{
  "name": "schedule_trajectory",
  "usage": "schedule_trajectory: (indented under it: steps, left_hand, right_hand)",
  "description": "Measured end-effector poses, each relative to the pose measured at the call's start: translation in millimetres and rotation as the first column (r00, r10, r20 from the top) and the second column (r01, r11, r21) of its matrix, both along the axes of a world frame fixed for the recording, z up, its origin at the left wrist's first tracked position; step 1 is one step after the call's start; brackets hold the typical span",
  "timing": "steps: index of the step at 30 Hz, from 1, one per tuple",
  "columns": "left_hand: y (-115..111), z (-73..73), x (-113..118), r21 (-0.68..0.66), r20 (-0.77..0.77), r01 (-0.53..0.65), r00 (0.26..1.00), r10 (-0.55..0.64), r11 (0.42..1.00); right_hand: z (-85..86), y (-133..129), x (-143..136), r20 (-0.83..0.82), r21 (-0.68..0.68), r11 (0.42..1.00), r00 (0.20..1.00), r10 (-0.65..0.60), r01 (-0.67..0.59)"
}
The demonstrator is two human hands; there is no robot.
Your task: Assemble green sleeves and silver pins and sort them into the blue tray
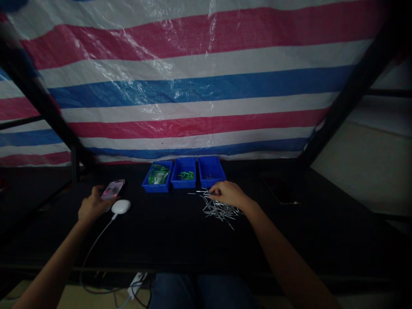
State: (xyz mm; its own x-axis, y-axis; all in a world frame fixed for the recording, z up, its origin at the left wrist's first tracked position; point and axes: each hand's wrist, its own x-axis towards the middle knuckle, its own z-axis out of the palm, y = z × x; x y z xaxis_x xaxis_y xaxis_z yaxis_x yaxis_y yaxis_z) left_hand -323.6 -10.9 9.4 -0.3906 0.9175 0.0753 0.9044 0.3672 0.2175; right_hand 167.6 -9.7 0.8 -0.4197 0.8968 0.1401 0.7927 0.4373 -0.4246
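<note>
My left hand (95, 204) is wrapped round the lower part of a phone (112, 189) with a lit screen, at the left of the black table. Beside it lies a white rounded device (121, 206) with a white cable. My right hand (225, 192) is over the upper edge of a loose pile of thin metal rods (222, 210). Its fingers are pinched together near a few rods; whether one is between them is too small to tell. Just behind it stands a blue bin (211, 169) with a few small thin pieces inside.
Two more blue bins stand to the left, one with green pieces (186, 175), one with green and clear packets (158, 174). A dark phone-like device (281, 190) lies at the right. A striped sheet (193, 90) hangs behind, between dark frame bars. A power strip (135, 285) is below the table edge.
</note>
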Motion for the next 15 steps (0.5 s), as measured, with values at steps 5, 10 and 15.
schedule_trajectory:
  steps: [5, 10, 15]
  left_hand:
    - [0, 2.2, 2, -0.021, 0.011, -0.069, 0.998, 0.069, 0.997]
    - [4, 4.8, 13, -0.010, -0.037, -0.097, 0.995, 0.096, 0.995]
    - [12, 7.0, 27, 0.012, -0.082, -0.120, 0.989, 0.120, 0.993]
  right_hand:
    - [-4.5, 0, -2, -0.033, 0.045, 0.998, 0.999, -0.030, 0.032]
    - [-4.9, -2, -5, -0.050, 0.049, 0.996, 0.997, -0.066, 0.068]
    - [-0.4, -4, -8, -0.014, 0.027, 0.997, 0.997, -0.073, 0.073]
